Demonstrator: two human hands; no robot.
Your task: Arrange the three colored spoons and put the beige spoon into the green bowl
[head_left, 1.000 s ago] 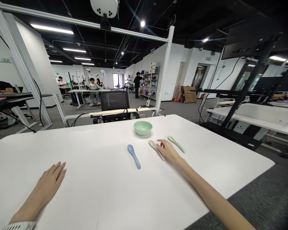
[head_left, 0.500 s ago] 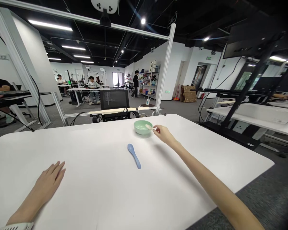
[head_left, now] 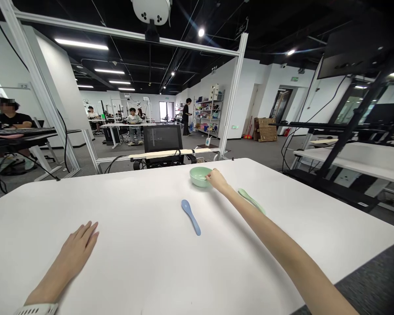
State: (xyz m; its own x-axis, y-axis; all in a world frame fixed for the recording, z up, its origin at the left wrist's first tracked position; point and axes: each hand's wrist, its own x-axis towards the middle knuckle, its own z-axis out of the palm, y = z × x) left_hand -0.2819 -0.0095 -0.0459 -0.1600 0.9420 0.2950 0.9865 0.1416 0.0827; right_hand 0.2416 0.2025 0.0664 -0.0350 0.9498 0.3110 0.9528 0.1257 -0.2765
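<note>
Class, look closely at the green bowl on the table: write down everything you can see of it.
The bowl is pale green, round and fairly shallow, with smooth, slightly glossy walls that look like plastic. No pattern or handle shows. It stands upright near the far edge of the white table, beyond the blue spoon. The person's right hand is at its right side, covering part of the rim; whether the fingers touch it, I cannot tell.
</note>
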